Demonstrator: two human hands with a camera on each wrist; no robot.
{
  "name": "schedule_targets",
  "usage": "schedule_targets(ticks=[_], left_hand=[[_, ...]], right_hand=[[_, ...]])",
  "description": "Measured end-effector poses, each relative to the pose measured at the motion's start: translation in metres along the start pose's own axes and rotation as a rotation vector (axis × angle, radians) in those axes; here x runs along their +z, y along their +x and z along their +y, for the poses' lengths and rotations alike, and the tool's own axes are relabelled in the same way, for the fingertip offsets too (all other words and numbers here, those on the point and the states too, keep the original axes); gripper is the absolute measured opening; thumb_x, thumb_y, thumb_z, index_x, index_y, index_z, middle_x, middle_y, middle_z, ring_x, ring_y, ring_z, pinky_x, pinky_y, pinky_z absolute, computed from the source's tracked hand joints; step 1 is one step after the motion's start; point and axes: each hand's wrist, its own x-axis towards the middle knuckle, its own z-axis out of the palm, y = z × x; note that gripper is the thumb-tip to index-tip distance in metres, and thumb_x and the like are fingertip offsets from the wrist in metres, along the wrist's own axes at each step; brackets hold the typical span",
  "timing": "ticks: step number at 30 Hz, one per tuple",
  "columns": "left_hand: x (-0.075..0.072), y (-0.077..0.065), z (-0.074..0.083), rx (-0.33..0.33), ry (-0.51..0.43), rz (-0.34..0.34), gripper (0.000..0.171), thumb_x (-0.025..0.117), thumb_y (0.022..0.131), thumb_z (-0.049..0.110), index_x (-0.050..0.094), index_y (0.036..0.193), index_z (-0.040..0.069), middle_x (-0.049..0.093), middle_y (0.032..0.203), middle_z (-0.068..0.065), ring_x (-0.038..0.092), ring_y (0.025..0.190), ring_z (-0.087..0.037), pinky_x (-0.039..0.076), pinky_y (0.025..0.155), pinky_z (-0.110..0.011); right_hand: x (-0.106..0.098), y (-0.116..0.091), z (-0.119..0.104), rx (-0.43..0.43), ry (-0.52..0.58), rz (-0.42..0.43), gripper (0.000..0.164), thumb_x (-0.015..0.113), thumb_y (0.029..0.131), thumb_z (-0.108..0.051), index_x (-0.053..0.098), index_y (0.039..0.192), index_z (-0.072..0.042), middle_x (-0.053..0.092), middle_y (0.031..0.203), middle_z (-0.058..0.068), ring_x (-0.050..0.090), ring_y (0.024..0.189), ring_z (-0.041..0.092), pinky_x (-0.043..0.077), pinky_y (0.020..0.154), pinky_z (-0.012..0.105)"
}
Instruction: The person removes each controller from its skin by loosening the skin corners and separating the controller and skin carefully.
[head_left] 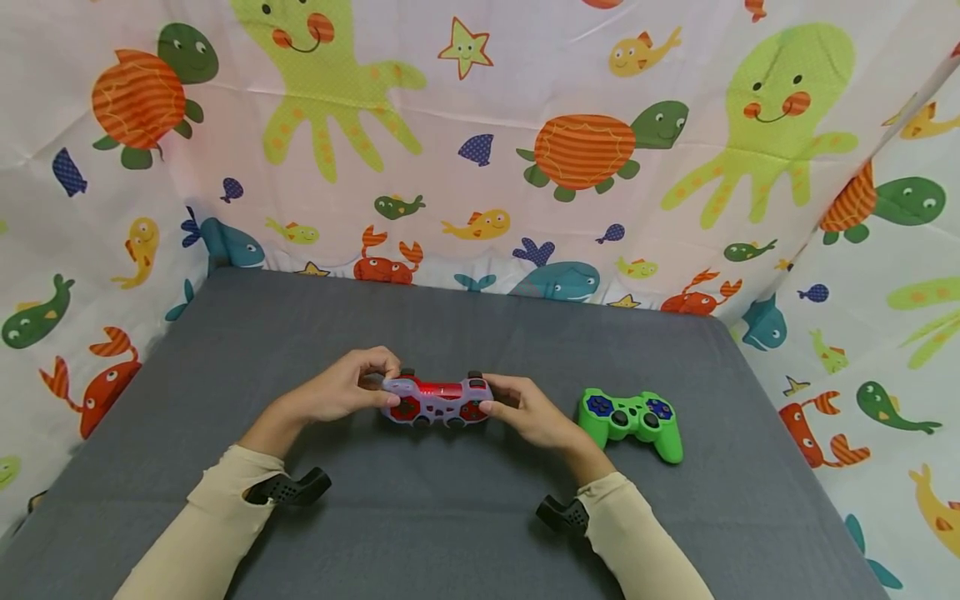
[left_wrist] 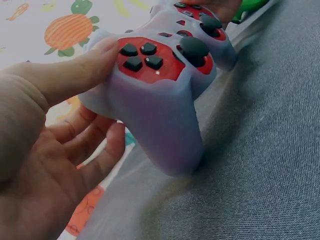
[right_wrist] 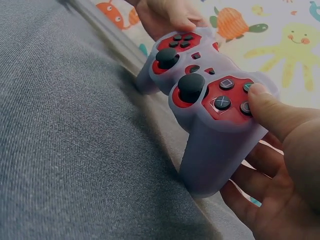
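Both hands hold one red game controller (head_left: 440,400) in a pale translucent sleeve, tilted up with its grips at the grey cloth. My left hand (head_left: 351,386) pinches its left end, thumb beside the direction buttons (left_wrist: 141,56) and fingers behind. At the other end my right hand (head_left: 531,410) grips it, its thumb on the face buttons (right_wrist: 228,95) in the right wrist view. Black thumbsticks (right_wrist: 191,87) stick out toward the near side. The back of the controller is hidden in the wrist views.
A green game controller (head_left: 632,419) with blue button areas lies on the grey-covered table (head_left: 420,533), right of my right hand. Behind and along the sides hangs a white curtain (head_left: 442,108) printed with sea animals. Black wrist devices (head_left: 291,487) sit on both forearms.
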Motion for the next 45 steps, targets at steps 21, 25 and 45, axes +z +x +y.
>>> schedule_targets(ticks=[21,25,45], left_hand=[[0.002,-0.001,-0.015,-0.006,-0.024,-0.031,0.015,0.066,0.098,0.011,0.053,0.092,0.007,0.050,0.090,-0.007,0.055,0.085,-0.013,0.046,0.075,-0.030],[0.000,-0.001,-0.011,0.002,-0.043,-0.048,0.017,0.068,0.094,0.005,0.052,0.093,0.004,0.048,0.095,-0.011,0.054,0.088,-0.013,0.047,0.075,-0.028],[-0.010,-0.006,-0.006,-0.055,-0.097,-0.060,0.019,0.069,0.093,0.003,0.058,0.108,0.000,0.056,0.115,-0.013,0.064,0.104,-0.017,0.056,0.088,-0.026]], right_hand=[[0.000,-0.001,0.001,0.014,0.022,0.042,0.040,0.057,0.103,-0.009,0.055,0.142,0.000,0.067,0.124,0.022,0.066,0.099,0.006,0.055,0.090,0.023],[0.001,-0.001,-0.001,0.018,0.014,0.048,0.040,0.057,0.103,-0.008,0.055,0.141,0.000,0.067,0.125,0.022,0.066,0.098,0.007,0.055,0.089,0.022],[0.004,0.001,-0.001,0.023,0.066,0.022,0.041,0.059,0.102,-0.010,0.055,0.142,0.000,0.066,0.125,0.023,0.066,0.098,0.008,0.056,0.090,0.023]])
